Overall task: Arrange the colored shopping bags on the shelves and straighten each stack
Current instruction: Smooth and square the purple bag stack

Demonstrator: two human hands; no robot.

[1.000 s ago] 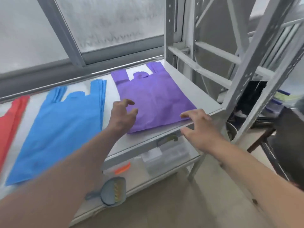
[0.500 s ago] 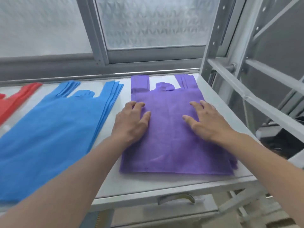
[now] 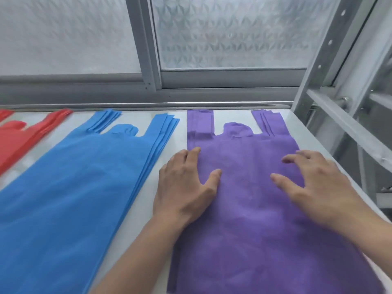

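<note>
Since half a second ago, moved apart – left hand (image 3: 186,183) to purple stack's (image 3: 250,209) 9 o'clock edge, right hand (image 3: 318,187) toward 3 o'clock, fingers spread flat. Three stacks on shelf (image 3: 146,200) – red stack (image 3: 19,136), blue stack (image 3: 70,192), purple.

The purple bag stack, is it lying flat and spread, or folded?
Flat and spread: the purple bag stack lies full length on the shelf, handles toward the window, both hands resting on it.
</note>
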